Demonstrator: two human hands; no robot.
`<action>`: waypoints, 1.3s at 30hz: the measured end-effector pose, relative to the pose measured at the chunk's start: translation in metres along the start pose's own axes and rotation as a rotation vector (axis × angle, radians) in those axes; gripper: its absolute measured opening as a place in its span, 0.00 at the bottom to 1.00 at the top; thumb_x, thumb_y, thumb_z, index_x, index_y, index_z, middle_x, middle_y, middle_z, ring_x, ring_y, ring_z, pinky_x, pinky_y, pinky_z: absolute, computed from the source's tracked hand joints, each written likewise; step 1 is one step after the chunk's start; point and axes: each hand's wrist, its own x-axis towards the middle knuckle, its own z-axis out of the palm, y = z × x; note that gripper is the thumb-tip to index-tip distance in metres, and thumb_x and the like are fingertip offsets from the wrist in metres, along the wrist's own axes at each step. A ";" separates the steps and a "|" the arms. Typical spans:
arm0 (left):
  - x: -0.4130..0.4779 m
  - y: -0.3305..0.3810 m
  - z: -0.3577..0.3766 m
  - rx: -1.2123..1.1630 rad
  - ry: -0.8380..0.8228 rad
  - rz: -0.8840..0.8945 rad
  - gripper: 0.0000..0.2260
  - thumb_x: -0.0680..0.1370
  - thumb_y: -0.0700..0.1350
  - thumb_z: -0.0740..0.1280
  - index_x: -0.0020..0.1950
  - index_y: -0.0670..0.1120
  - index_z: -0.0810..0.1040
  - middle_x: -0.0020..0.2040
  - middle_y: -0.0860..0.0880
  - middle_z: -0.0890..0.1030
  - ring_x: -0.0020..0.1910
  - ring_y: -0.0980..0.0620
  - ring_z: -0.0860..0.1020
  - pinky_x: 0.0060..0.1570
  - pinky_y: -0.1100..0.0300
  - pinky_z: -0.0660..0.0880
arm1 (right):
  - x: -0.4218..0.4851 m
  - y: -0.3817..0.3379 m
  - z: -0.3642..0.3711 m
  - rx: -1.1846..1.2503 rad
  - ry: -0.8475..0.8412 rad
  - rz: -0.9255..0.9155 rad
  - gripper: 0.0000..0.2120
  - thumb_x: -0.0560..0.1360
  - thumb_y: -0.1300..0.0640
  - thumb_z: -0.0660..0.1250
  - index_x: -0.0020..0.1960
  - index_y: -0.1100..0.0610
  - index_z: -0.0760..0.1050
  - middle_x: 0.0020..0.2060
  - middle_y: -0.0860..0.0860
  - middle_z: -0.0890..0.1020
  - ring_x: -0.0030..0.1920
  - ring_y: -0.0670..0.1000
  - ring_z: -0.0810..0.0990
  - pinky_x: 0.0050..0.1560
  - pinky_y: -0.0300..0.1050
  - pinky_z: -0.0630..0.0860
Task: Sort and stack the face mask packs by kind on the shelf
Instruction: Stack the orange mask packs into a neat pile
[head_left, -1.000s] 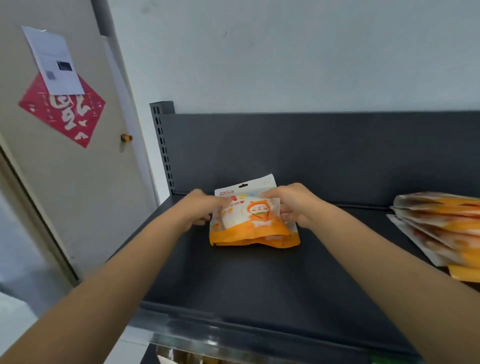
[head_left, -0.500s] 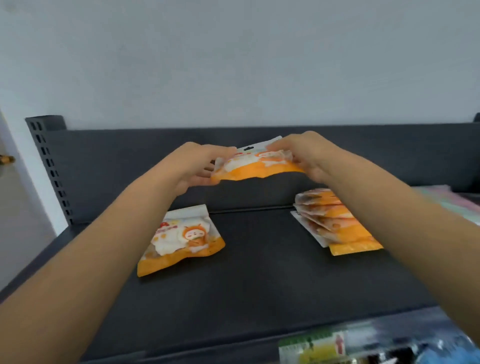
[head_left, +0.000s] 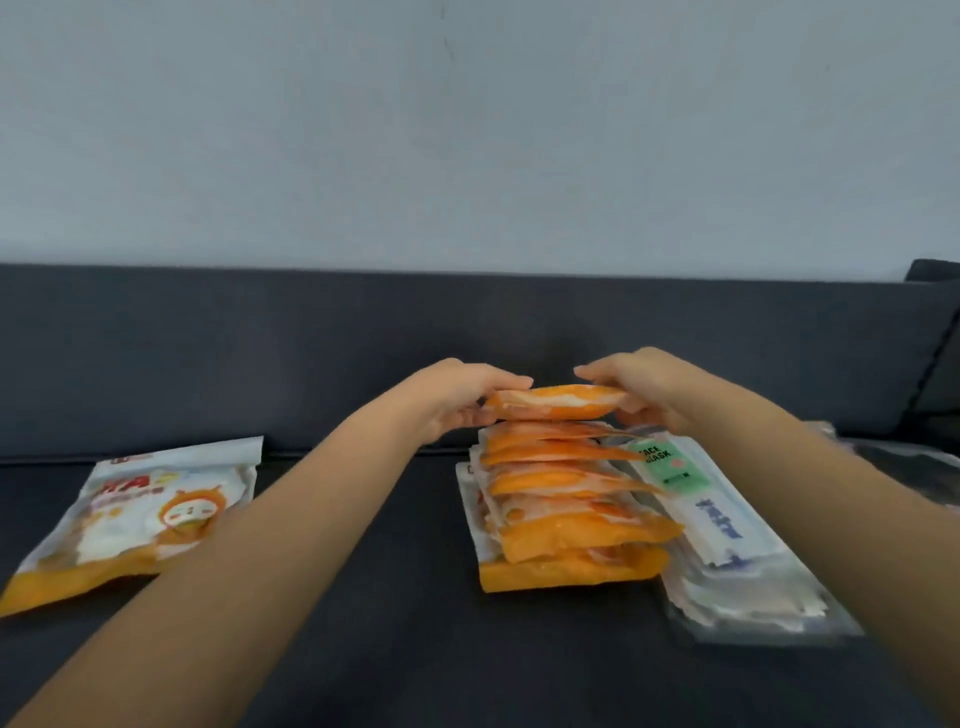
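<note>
An orange-and-white mask pack (head_left: 558, 402) is held level between both hands, just above a stack of several like orange packs (head_left: 566, 512) on the dark shelf (head_left: 395, 597). My left hand (head_left: 457, 397) grips its left end and my right hand (head_left: 641, 389) grips its right end. One more orange pack with a cartoon face (head_left: 140, 512) lies alone at the left of the shelf.
Clear packs labelled "FACE MASK" with green and blue print (head_left: 727, 535) lie in a pile against the right side of the orange stack. The shelf's dark back panel (head_left: 260, 353) rises behind, with a pale wall above. Bare shelf lies between the lone pack and the stack.
Both hands carried the orange pack to the right and lowered it to just above the orange stack. The view swung right, bringing the clear packs into sight.
</note>
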 end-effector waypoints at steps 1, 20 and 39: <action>0.003 -0.003 0.004 0.022 0.020 -0.013 0.14 0.72 0.52 0.74 0.48 0.42 0.83 0.50 0.47 0.82 0.54 0.50 0.79 0.46 0.62 0.76 | 0.004 0.005 0.000 -0.095 -0.046 -0.002 0.15 0.74 0.46 0.68 0.48 0.59 0.79 0.42 0.54 0.78 0.44 0.53 0.74 0.49 0.49 0.77; -0.100 -0.074 -0.156 0.220 0.554 -0.129 0.28 0.71 0.55 0.74 0.65 0.42 0.74 0.60 0.49 0.76 0.57 0.49 0.74 0.58 0.53 0.71 | -0.072 -0.084 0.145 -0.058 -0.304 -0.355 0.28 0.75 0.45 0.68 0.64 0.67 0.74 0.59 0.63 0.79 0.54 0.59 0.80 0.52 0.48 0.80; -0.163 -0.100 -0.221 -0.105 0.362 -0.020 0.15 0.73 0.46 0.74 0.56 0.40 0.79 0.45 0.48 0.83 0.41 0.54 0.80 0.39 0.63 0.75 | -0.099 -0.110 0.242 0.393 -0.169 -0.055 0.19 0.73 0.69 0.69 0.62 0.66 0.70 0.50 0.59 0.81 0.36 0.53 0.83 0.30 0.43 0.82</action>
